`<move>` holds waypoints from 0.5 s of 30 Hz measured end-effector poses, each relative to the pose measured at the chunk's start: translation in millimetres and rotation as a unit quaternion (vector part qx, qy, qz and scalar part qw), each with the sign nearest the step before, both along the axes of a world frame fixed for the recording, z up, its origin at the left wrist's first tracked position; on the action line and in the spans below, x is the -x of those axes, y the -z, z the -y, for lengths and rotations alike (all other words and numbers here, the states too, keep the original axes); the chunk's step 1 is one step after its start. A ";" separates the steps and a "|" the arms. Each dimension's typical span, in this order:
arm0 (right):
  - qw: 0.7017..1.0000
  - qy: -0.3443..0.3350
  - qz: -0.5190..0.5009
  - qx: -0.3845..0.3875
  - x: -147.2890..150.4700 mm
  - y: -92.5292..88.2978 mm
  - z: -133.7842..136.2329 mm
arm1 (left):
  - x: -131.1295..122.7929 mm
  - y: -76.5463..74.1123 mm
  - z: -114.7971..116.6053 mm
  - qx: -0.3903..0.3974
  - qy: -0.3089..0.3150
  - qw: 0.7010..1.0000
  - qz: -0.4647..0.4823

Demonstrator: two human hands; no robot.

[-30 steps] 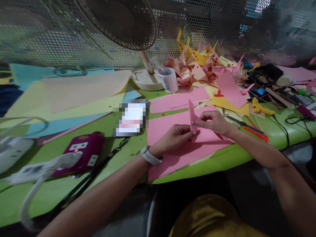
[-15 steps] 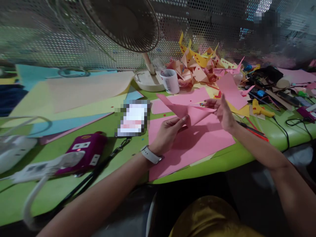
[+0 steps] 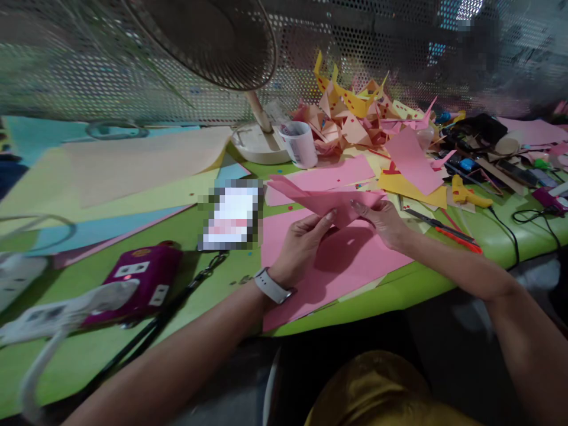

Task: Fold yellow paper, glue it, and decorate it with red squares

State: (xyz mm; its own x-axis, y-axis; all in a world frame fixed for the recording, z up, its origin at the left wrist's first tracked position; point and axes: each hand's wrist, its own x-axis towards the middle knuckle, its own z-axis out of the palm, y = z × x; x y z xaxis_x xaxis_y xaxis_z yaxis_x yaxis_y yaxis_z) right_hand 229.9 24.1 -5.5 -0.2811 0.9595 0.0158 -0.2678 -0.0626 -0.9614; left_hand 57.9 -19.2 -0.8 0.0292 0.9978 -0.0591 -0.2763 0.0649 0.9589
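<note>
Between both hands is a folded piece of pink paper, raised over a flat pink sheet near the table's front edge. My left hand pinches its lower left part, thumb on top, with a white watch on the wrist. At the paper's right side, my right hand grips it with the thumb on the near face and the fingers behind. A pointed flap extends from the paper to the upper left. Its shadow falls on the sheet below.
A phone and a purple extension socket lie left. Behind stand a fan and a white cup, beside a heap of folded paper. A red-handled cutter and a yellow glue gun lie right.
My right hand, open beside the paper before, has closed on its right side. The paper is now held by both hands. My left hand keeps its pinch. The view has shifted slightly.
</note>
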 end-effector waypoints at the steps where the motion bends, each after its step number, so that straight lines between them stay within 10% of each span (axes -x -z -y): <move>1: 1.000 0.002 -0.001 0.008 0.3 -1.9 0.3 | -0.1 -0.1 0.1 0.001 -0.002 1.000 0.005; 15: 0.998 0.048 -0.033 -0.019 -4.4 0.5 -10.8 | 2.5 -1.7 -0.9 -0.015 -0.034 0.999 0.036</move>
